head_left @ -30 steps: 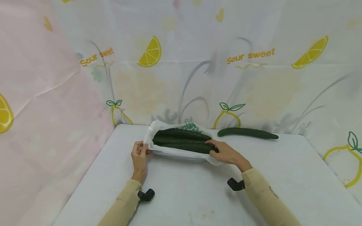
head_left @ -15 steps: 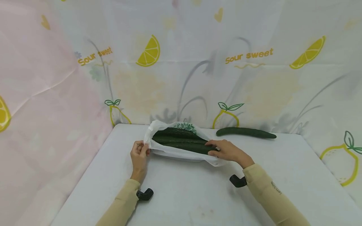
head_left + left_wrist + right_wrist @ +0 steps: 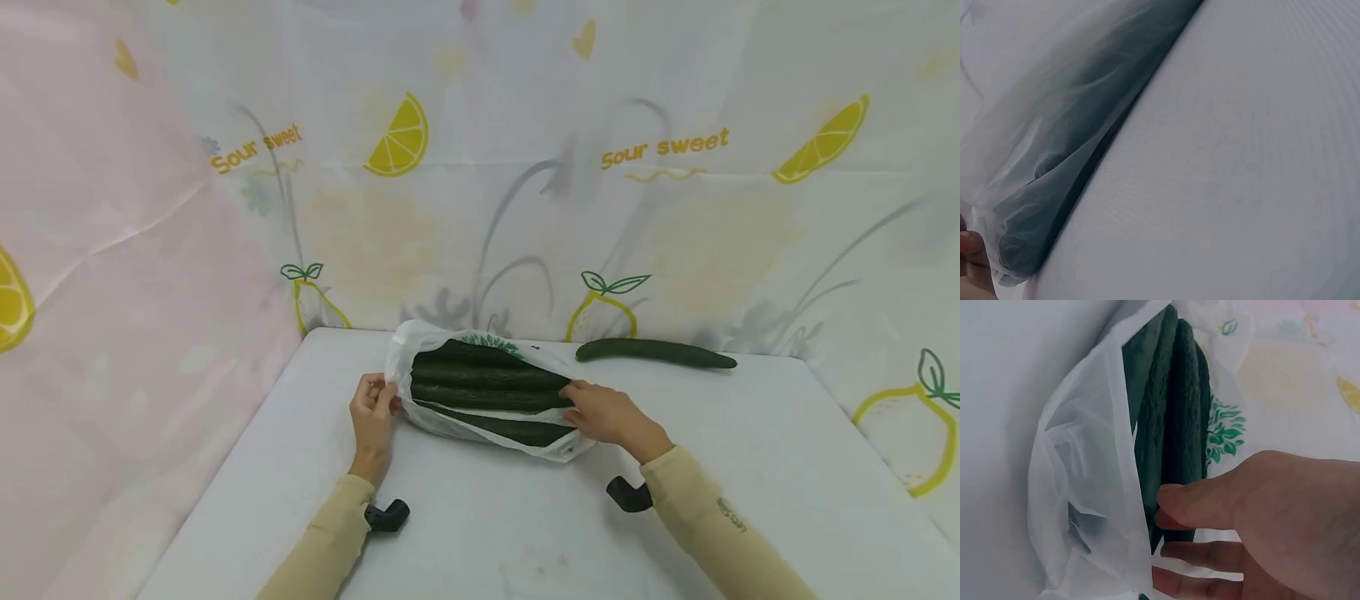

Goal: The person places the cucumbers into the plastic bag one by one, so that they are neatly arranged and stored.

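In the head view a white plastic bag [image 3: 405, 358] with a green leaf print lies on its side, its mouth spread. Several dark green cucumbers [image 3: 480, 377] lie side by side in it. A white strip of bag separates the front cucumber [image 3: 525, 431] from the others. My left hand [image 3: 372, 421] pinches the bag's left edge; only its fingers [image 3: 974, 259] show in the left wrist view, beside the see-through plastic. At the right end of the cucumbers, my right hand [image 3: 611, 417] holds one by its tip. The right wrist view shows its thumb [image 3: 1191, 503] against dark green skin.
Another cucumber [image 3: 656, 352] lies outside the bag at the back right of the white table [image 3: 480, 525]. A patterned cloth [image 3: 480, 208] hangs behind the table. Black wrist-camera mounts [image 3: 628, 495] jut inward from both sleeves.
The bag's front edge has come down toward me, and more of the cucumbers shows. The front cucumber now appears apart from the rest. My right hand has shifted slightly right; the left stays put.
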Demonstrator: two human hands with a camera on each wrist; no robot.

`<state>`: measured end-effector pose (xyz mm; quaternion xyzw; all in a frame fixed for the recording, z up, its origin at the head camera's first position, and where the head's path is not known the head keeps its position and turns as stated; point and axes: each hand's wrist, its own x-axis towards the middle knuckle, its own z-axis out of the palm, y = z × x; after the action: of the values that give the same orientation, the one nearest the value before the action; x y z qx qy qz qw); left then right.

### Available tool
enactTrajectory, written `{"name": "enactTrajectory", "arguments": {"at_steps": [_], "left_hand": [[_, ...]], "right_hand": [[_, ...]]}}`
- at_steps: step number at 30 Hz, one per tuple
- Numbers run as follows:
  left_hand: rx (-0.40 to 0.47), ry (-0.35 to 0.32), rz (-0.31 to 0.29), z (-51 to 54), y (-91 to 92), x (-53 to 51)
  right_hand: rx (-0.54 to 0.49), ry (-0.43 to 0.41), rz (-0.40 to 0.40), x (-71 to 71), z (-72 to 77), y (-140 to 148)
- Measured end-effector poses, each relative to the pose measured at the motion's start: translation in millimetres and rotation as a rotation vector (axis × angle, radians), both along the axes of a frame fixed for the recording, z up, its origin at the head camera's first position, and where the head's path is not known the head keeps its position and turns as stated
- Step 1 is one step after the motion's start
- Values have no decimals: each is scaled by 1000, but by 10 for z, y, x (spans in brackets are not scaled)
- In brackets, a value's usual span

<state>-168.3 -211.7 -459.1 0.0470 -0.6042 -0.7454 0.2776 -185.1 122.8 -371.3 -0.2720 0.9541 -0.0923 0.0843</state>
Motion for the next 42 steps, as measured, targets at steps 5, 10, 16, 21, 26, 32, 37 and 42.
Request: {"name": "enactTrajectory", "arguments": {"at_steps": [5,10,16,21,26,32,37,42], "left_hand": [[-13,-10,-1,11,6,-19],[-24,-20,15,12,-8,-25],[0,-22,39,5,-27,-5],[18,-14,66,5,-34,14],[27,0,75,18,-32,16],[19,-29,46,170,14,118],[18,-38,36,207,11,146],[14,-45,25,204,7,158]], "right_hand": [[-21,1,68,56,-8,133],[-30,41,144,83,-70,261],[-101,208,219,52,-113,305],[-283,391,178,-7,-110,310],[-391,483,114,-86,-112,274],[-401,317,103,-78,-188,282],[-437,247,90,-41,-199,329],[-534,233,110,-35,-219,403]]}}
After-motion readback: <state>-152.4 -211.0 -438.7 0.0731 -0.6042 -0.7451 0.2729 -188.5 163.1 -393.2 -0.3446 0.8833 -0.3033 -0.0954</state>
